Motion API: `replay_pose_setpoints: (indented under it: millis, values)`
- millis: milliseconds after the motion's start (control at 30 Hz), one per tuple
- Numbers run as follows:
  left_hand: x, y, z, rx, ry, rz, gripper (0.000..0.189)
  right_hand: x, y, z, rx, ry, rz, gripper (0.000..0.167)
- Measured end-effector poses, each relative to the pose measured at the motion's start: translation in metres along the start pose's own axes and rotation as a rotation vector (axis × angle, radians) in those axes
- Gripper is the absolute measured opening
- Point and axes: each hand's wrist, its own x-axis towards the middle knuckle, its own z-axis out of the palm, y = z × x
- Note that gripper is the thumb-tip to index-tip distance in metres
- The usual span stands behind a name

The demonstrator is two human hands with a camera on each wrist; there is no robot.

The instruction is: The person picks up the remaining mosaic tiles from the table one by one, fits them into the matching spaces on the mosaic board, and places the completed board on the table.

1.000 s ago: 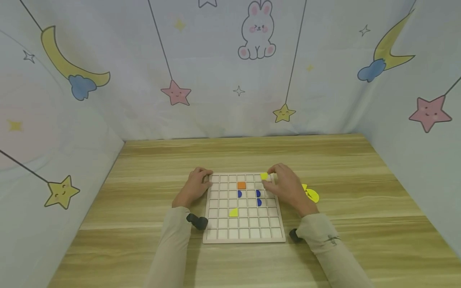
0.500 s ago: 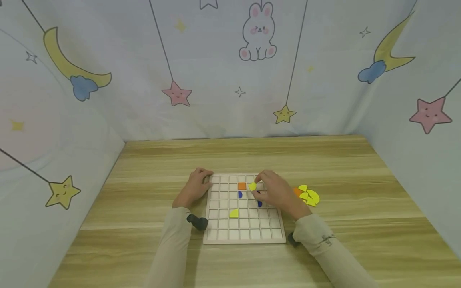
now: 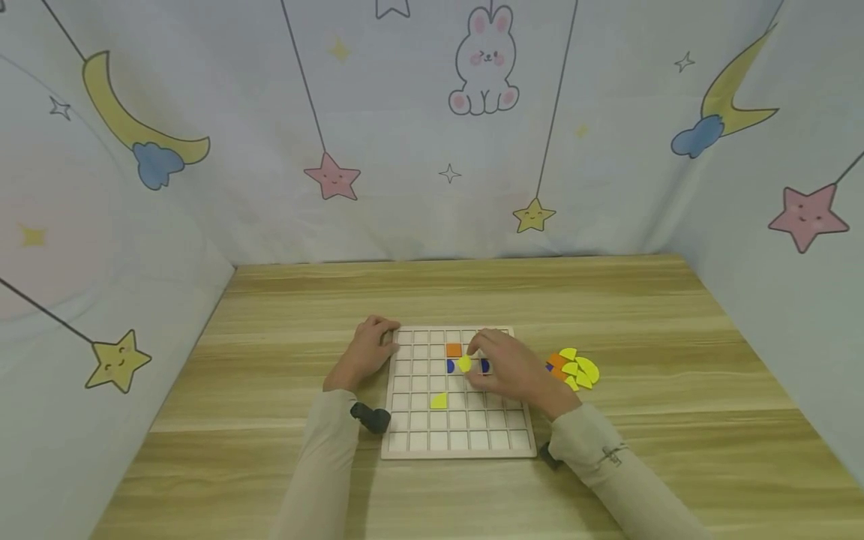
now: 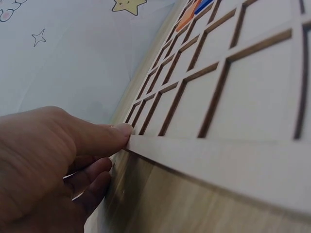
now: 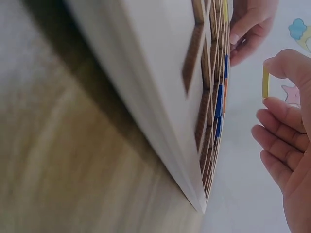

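A pale wooden grid board (image 3: pixel 457 452) lies on the table. My left hand (image 3: pixel 364 352) rests at its far left corner, one digit (image 4: pixel 119 136) touching the rim in the left wrist view, the other fingers loosely bent. Over the board's upper middle, my right hand (image 3: pixel 509 367) pinches a yellow piece (image 3: pixel 464 364) between thumb and fingertip. The right wrist view shows this yellow piece (image 5: pixel 265 82) edge-on, raised off the board. In the grid lie an orange square (image 3: pixel 454 350), blue half-circles (image 3: pixel 450 366) and a yellow quarter-round piece (image 3: pixel 439 400). The right hand covers some cells.
Right of the board, a loose pile of yellow pieces (image 3: pixel 586 369) lies with orange pieces (image 3: pixel 557 361) and a bit of blue, partly behind the right hand. The wooden table (image 3: pixel 324 292) meets a white printed curtain (image 3: pixel 405 225) at the back and sides.
My right hand has carried the yellow piece leftward and nearer from the board's far right corner to its upper middle, uncovering more of the pile. The left hand stays put.
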Motion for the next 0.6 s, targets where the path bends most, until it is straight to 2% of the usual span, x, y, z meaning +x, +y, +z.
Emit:
replay_pose_setpoints:
  millis: [333, 600]
  values:
    - [0.000, 0.000, 0.000, 0.000, -0.005, -0.003, 0.043, -0.004, -0.006, 0.006, -0.025, -0.111, -0.075, 0.025]
    - [0.001, -0.001, 0.001, 0.003, 0.001, -0.004, 0.043, -0.007, -0.013, 0.006, -0.068, -0.232, -0.096, 0.023]
